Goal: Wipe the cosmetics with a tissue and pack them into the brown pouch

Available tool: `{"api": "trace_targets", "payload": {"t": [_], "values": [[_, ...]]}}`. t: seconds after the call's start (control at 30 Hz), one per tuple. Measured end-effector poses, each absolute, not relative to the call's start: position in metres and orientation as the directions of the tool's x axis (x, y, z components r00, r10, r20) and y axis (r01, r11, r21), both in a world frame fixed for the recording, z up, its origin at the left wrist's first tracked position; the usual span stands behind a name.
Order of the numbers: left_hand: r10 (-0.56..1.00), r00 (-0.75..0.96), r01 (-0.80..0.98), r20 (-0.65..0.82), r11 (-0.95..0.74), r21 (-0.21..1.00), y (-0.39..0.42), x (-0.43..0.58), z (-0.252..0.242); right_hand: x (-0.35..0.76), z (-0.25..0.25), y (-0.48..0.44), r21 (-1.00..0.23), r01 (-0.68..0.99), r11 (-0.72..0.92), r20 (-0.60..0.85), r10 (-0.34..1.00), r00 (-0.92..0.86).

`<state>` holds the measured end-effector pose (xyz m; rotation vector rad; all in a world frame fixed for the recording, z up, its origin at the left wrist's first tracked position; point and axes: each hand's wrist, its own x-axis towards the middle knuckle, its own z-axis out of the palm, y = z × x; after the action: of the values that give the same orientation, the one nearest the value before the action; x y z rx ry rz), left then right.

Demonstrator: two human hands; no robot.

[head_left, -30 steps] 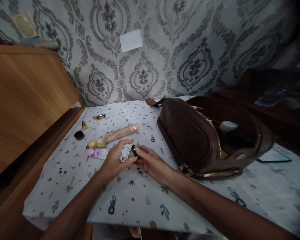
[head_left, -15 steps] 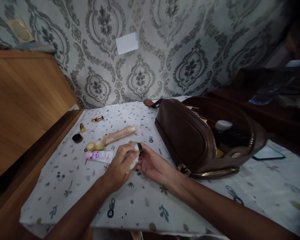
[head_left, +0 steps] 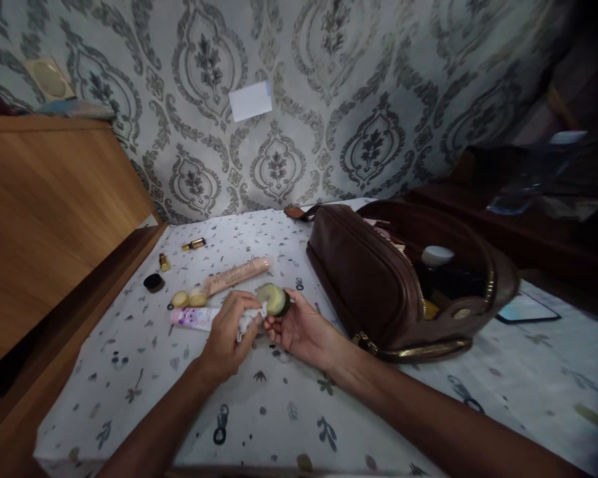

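Note:
My right hand (head_left: pixel 301 328) is closed round a small round cosmetic jar (head_left: pixel 270 299), its pale yellow-green face tilted up toward me and its rim dark. Pinched in my left hand (head_left: pixel 233 332) is a crumpled white tissue (head_left: pixel 249 321), close against the jar's near left side. Partly hidden behind my left hand lies a pink and white tube (head_left: pixel 193 317) with a purple cartoon print. Beyond it rests a long peach tube (head_left: pixel 237 275). Two small cream-yellow round pieces (head_left: pixel 181 300) sit by the peach tube's left end.
A brown leather bag (head_left: pixel 363 265) stands unzipped on the right, a white-capped bottle (head_left: pixel 437 255) inside. Behind it lies a phone (head_left: pixel 528 307). At the left are a black lid (head_left: pixel 154 283) and two gold-and-dark lipstick-like pieces (head_left: pixel 194 244). A wooden panel (head_left: pixel 54 219) borders the table's left side.
My left hand has drawn the tissue back to the left, off the jar. The jar's pale face, covered before, now shows. The whole view has shifted slightly.

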<state>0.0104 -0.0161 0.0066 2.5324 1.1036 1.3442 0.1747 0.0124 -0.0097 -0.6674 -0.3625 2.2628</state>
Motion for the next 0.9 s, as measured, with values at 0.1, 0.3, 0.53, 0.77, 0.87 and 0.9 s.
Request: {"api": "trace_targets", "payload": {"t": [0.1,0.3,0.53,0.77,0.87,0.9], "values": [[0.646,0.318,0.539,0.694,-0.726,0.428,-0.014,0.007,0.008,0.174,-0.006,0.008,-0.506,-0.538,-0.674,-0.332,0.728,-0.600],[0.736,0.205,0.571,0.645,-0.625,0.532,-0.012,0.004,0.005,0.173,-0.009,0.004,-0.648,-0.474,-0.596,-0.276,0.764,-0.583],[0.928,0.061,0.588,0.367,-0.331,0.738,-0.014,0.005,0.011,0.173,-0.011,0.002,-0.796,-0.532,-0.289,-0.040,0.902,-0.430],[0.971,-0.003,0.541,0.241,-0.201,0.816,-0.006,0.000,-0.004,0.179,0.000,-0.001,-0.905,-0.075,0.419,0.425,0.890,-0.161],[0.982,-0.045,0.489,0.184,-0.139,0.861,-0.005,0.002,-0.013,0.196,0.020,-0.013,-0.807,0.046,0.588,0.572,0.799,-0.184],[0.987,-0.056,0.468,0.149,-0.106,0.878,-0.005,0.004,-0.015,0.206,0.029,-0.018,-0.776,0.067,0.627,0.608,0.772,-0.187]]}}
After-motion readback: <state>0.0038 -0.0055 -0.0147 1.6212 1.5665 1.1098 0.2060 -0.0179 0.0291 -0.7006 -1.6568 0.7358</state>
